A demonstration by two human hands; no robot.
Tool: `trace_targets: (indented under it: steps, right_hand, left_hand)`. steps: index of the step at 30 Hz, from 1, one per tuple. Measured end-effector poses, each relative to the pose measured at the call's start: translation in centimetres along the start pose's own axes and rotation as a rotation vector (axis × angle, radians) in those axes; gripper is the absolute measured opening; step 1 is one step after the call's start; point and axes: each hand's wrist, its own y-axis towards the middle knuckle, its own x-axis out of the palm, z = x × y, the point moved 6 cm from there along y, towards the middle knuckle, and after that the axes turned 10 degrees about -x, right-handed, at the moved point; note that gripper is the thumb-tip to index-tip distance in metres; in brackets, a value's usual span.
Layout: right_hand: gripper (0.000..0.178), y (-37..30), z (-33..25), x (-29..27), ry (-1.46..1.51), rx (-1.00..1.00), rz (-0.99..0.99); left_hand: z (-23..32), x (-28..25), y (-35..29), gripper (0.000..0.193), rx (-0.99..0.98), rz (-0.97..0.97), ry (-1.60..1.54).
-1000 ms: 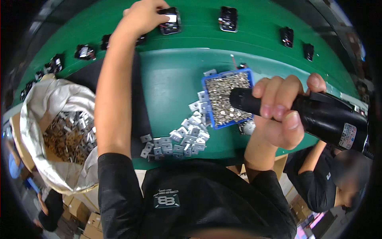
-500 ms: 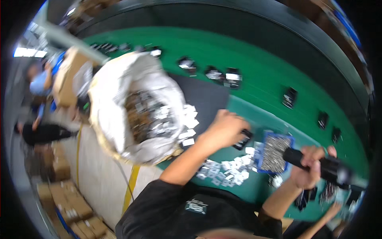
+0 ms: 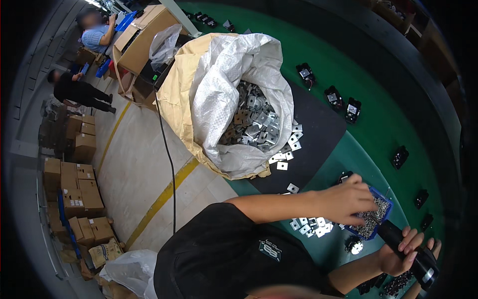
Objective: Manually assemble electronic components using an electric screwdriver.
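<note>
My left hand (image 3: 348, 200) reaches into a blue tray (image 3: 390, 203) full of small metal screws (image 3: 369, 225). Its fingers are bent downward and apart, with the tips among the screws. A black electric screwdriver (image 3: 420, 261), thick and cylindrical, is wrapped in the fingers of my right hand (image 3: 398, 255), one end close to the tray's near edge. Just beyond my left hand sits a black part (image 3: 344, 176), partly covered by the hand. Square metal plates with holes (image 3: 313, 226) lie scattered below my left forearm.
A large white-lined sack (image 3: 219, 94) of metal plates stands on a black mat (image 3: 318, 134). Black assemblies (image 3: 353, 109) line the green belt beyond. A round metal-faced part (image 3: 354, 245) lies near the tray. Another person's hand (image 3: 436, 246) shows at right. Cartons (image 3: 79, 184) and two people occupy the left.
My left hand has let go of the black part and moved right to the screws. My right hand still holds the screwdriver, now tilted downward to the right. The view has shifted and turned.
</note>
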Motion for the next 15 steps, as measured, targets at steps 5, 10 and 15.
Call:
trace_targets:
  steps: [5,10,15]
  right_hand:
    - [0.048,-0.2,-0.6,0.1,0.089,-0.003,0.023]
    - [0.043,0.0,-1.0,0.2,0.143,0.011,0.033]
    - [0.041,-0.2,-0.8,-0.2,0.174,0.017,0.05]
  left_hand:
    - [0.6,2.1,0.0,0.033,0.033,0.019,-0.052]
    - [0.6,2.3,0.2,0.027,0.033,0.039,-0.076]
    - [0.4,1.3,-0.1,0.021,-0.07,0.092,-0.089]
